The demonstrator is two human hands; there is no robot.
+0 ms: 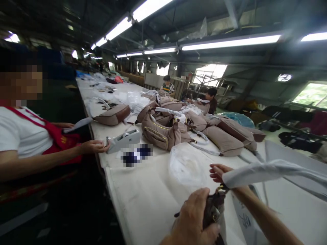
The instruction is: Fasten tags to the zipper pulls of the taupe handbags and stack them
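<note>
Dark bag (214, 209) pinched in left grip (190, 217), above desk (153, 204); right grip (217, 173) beside gold clasp (220, 188), under white strap (265, 173), closure unclear. Tape dispenser (124, 141) just beside co-worker's grip (94, 147).

This is a handbag factory workshop. A long tabletop (145, 200) covered in white cloth runs down a large shed, laden with rows of taupe handbags (160, 134), loose plastic bags (187, 166) and a tape dispenser (123, 141). Co-workers (209, 98) sit along it, and another worker (22, 136) stands at its near edge. Fluorescent tube lights (230, 42) hang beneath a steel-framed roof, with metal racks (204, 81) by the bright windows (311, 95) beyond.
</note>
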